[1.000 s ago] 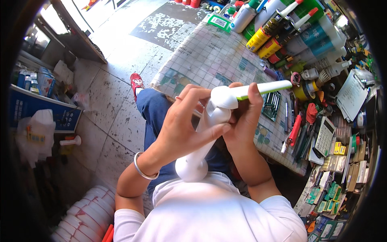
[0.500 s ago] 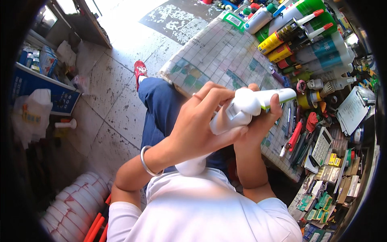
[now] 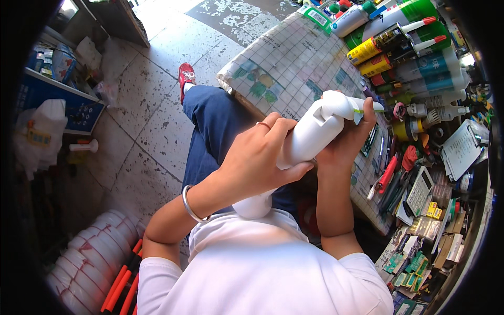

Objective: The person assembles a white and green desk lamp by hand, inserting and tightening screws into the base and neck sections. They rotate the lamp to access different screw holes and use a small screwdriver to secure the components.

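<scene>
A white hinged device (image 3: 313,137), shaped like a folding desk lamp, is tilted across my lap with its joint up and to the right. My left hand (image 3: 249,157), with a ring and a silver bangle (image 3: 192,203) on its wrist, is wrapped round the thick white arm below the joint. Behind the joint, my right hand (image 3: 338,149) grips the short green-edged head part, thumb raised along it; most of its fingers are hidden. A rounded white end (image 3: 253,206) of the device shows below my left wrist, against my shirt.
A worn grid-covered table (image 3: 283,68) stands ahead to the right. Glue tubes (image 3: 375,47), spray cans, pens, a red cutter (image 3: 388,173) and a calculator (image 3: 420,191) crowd its right side. On the left are a blue box (image 3: 58,102) and wrapped white stacks (image 3: 94,252).
The device's thick arm has swung more upright and its joint has risen slightly. My left hand has slid a little lower on it, and my right hand has shifted right.
</scene>
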### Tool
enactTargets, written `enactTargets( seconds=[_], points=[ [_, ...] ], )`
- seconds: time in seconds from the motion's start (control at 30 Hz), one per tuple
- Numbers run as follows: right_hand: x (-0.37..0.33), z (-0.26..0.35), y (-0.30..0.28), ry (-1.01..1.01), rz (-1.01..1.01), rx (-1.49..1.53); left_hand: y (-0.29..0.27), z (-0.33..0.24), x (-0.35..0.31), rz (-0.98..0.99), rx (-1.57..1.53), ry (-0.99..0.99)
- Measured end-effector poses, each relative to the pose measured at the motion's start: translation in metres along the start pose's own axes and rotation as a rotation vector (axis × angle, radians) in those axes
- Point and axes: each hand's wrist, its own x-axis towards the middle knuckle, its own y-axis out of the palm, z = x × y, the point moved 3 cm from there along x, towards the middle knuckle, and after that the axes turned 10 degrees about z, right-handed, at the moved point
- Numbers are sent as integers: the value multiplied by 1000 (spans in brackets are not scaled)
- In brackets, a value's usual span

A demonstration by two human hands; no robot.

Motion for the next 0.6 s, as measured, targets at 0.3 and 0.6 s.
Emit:
enactTargets(
  seconds=[0.3, 0.6],
  points=[
    [31, 3, 14, 146, -30, 112, 36, 56, 0, 443, -992, 52],
    [41, 3, -15, 117, 96, -314, 12, 21, 5, 161, -1080, 0]
  ],
)
